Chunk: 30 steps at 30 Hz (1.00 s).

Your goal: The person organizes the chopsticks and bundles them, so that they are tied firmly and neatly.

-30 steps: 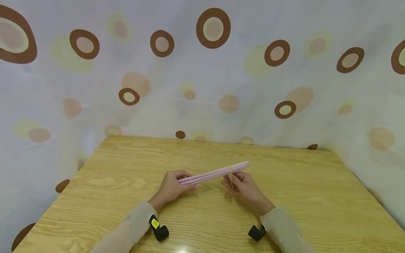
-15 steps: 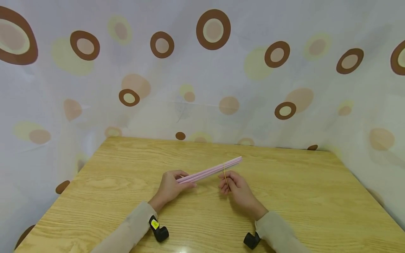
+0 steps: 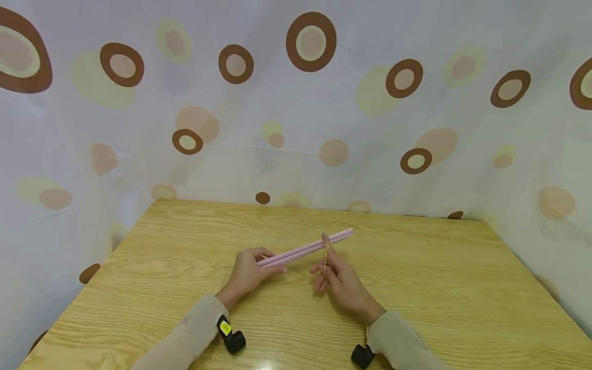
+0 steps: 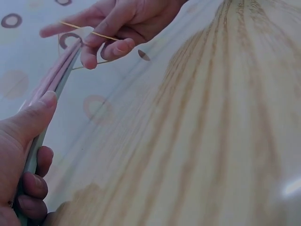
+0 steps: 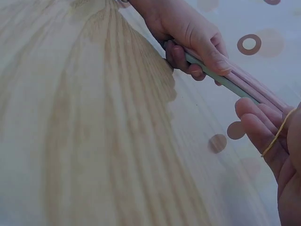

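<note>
A slim bundle of long pink sticks (image 3: 300,252) slants up to the right above the table. My left hand (image 3: 246,272) grips its lower end, thumb along the top and fingers curled beneath. A pale green stick (image 5: 221,81) shows on the bundle's underside in the right wrist view. Near the bundle's far end is my right hand (image 3: 344,285), its index finger extended across the sticks and its other fingers bent. A thin yellow rubber band (image 3: 325,263) is looped over that hand's fingers, stretched between them; the left wrist view shows the band (image 4: 104,36) reaching around the bundle's tip.
The wood-grain table (image 3: 152,308) spreads under both hands. Behind it and at its sides hangs a pale curtain (image 3: 296,118) with brown and beige circles. Each wrist carries a small black camera (image 3: 236,341) on a beige sleeve (image 3: 185,339).
My right hand has moved left along the bundle, and its index finger has risen across the sticks with the rubber band on it. The bundle's far end has shifted slightly left and up.
</note>
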{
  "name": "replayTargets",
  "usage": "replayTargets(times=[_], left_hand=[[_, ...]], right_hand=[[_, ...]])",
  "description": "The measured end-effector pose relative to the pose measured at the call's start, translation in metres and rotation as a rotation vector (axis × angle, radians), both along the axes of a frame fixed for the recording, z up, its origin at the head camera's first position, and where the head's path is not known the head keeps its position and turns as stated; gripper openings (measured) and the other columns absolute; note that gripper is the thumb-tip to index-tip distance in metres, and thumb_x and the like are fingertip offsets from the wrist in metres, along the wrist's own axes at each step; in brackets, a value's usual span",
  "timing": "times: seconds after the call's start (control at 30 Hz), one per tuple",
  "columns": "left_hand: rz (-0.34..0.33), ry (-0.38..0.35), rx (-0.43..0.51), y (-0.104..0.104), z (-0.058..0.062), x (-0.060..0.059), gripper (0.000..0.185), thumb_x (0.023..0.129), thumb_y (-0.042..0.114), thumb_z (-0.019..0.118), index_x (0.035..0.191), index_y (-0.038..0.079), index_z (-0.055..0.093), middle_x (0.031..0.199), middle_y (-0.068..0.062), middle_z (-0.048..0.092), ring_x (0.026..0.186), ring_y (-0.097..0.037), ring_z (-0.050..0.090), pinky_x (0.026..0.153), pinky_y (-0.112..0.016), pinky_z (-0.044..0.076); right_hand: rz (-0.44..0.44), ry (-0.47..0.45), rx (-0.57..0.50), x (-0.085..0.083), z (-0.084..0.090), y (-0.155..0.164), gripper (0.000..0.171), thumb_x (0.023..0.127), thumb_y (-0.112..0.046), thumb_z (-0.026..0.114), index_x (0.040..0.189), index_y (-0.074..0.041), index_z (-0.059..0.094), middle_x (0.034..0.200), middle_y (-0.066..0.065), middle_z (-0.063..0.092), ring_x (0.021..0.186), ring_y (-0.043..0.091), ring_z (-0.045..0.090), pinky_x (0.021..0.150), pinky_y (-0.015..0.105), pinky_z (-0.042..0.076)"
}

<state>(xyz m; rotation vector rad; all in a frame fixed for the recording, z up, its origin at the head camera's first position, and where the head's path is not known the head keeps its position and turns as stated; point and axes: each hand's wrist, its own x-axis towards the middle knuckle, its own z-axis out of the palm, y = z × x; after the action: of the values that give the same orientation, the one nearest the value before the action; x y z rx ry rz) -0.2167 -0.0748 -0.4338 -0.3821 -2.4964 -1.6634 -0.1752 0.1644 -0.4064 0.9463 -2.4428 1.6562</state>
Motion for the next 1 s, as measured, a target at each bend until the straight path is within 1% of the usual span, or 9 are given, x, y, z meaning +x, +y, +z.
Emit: replayTargets(times=[0.1, 0.3, 0.43, 0.57, 0.63, 0.77, 0.9, 0.93, 1.0], left_hand=[[0.008, 0.002, -0.003, 0.0, 0.0, 0.0, 0.033, 0.059, 0.033, 0.086, 0.082, 0.014, 0.071, 0.072, -0.001, 0.065, 0.058, -0.009, 0.052, 0.051, -0.022, 0.043], [0.025, 0.005, 0.0, 0.002, 0.002, 0.002, 0.032, 0.059, 0.033, 0.086, 0.081, 0.014, 0.071, 0.07, -0.001, 0.064, 0.057, -0.009, 0.052, 0.05, -0.022, 0.043], [0.048, 0.005, 0.027, 0.005, 0.003, 0.005, 0.032, 0.061, 0.034, 0.085, 0.081, 0.015, 0.07, 0.066, -0.001, 0.062, 0.054, -0.009, 0.051, 0.047, -0.022, 0.041], [0.071, 0.02, 0.065, 0.008, 0.004, 0.007, 0.032, 0.061, 0.035, 0.084, 0.082, 0.014, 0.07, 0.065, -0.002, 0.062, 0.052, -0.009, 0.049, 0.045, -0.021, 0.039], [0.084, 0.04, 0.07, 0.009, 0.004, 0.007, 0.032, 0.061, 0.035, 0.085, 0.082, 0.015, 0.07, 0.065, -0.001, 0.063, 0.052, -0.009, 0.049, 0.044, -0.02, 0.039], [0.091, 0.079, 0.079, 0.01, 0.004, 0.008, 0.03, 0.06, 0.033, 0.085, 0.08, 0.016, 0.071, 0.064, 0.0, 0.064, 0.052, -0.008, 0.049, 0.044, -0.019, 0.038], [0.059, 0.08, 0.107, 0.011, 0.003, 0.009, 0.029, 0.06, 0.032, 0.085, 0.08, 0.016, 0.071, 0.064, -0.001, 0.064, 0.052, -0.008, 0.051, 0.045, -0.019, 0.039], [0.051, 0.079, 0.115, 0.011, 0.002, 0.009, 0.03, 0.06, 0.031, 0.086, 0.08, 0.015, 0.071, 0.065, -0.002, 0.065, 0.053, -0.008, 0.051, 0.045, -0.019, 0.04], [0.035, 0.079, 0.126, 0.011, 0.002, 0.009, 0.031, 0.059, 0.031, 0.086, 0.081, 0.015, 0.071, 0.067, -0.003, 0.066, 0.054, -0.008, 0.052, 0.047, -0.02, 0.041]], right_hand=[[-0.013, -0.025, -0.071, 0.003, 0.002, -0.002, 0.07, 0.097, 0.003, 0.036, 0.146, -0.009, -0.014, 0.098, 0.03, 0.057, 0.068, 0.027, 0.063, 0.062, 0.034, 0.053], [0.007, -0.137, -0.221, -0.002, -0.011, -0.002, 0.088, 0.096, -0.007, 0.046, 0.142, -0.028, -0.025, 0.106, 0.033, 0.053, 0.074, 0.02, 0.064, 0.069, 0.036, 0.053], [0.012, -0.152, -0.314, -0.003, -0.014, -0.004, 0.095, 0.093, -0.005, 0.051, 0.141, -0.029, -0.028, 0.104, 0.035, 0.051, 0.074, 0.018, 0.064, 0.069, 0.039, 0.053], [-0.029, -0.167, -0.38, -0.002, -0.01, -0.006, 0.099, 0.091, -0.001, 0.054, 0.141, -0.024, -0.027, 0.102, 0.023, 0.057, 0.074, 0.013, 0.062, 0.071, 0.037, 0.053], [-0.055, -0.202, -0.406, -0.002, -0.008, -0.006, 0.096, 0.092, -0.002, 0.052, 0.141, -0.021, -0.027, 0.101, 0.014, 0.06, 0.073, 0.008, 0.06, 0.071, 0.031, 0.052], [-0.055, -0.371, -0.555, -0.002, -0.003, -0.006, 0.085, 0.096, -0.006, 0.047, 0.144, -0.017, -0.023, 0.094, -0.001, 0.062, 0.067, 0.003, 0.053, 0.066, 0.019, 0.046], [0.036, -0.543, -0.79, -0.004, 0.001, -0.002, 0.077, 0.094, 0.001, 0.039, 0.147, -0.015, -0.014, 0.087, -0.003, 0.06, 0.06, 0.001, 0.046, 0.059, 0.014, 0.038], [0.07, -0.559, -0.842, -0.005, 0.001, 0.0, 0.074, 0.094, 0.0, 0.039, 0.147, -0.014, -0.011, 0.087, -0.003, 0.059, 0.06, 0.002, 0.045, 0.058, 0.013, 0.037], [0.138, -0.536, -0.913, -0.007, 0.0, 0.004, 0.058, 0.101, -0.014, 0.035, 0.145, -0.01, -0.002, 0.088, -0.004, 0.058, 0.06, 0.001, 0.043, 0.059, 0.012, 0.037]])
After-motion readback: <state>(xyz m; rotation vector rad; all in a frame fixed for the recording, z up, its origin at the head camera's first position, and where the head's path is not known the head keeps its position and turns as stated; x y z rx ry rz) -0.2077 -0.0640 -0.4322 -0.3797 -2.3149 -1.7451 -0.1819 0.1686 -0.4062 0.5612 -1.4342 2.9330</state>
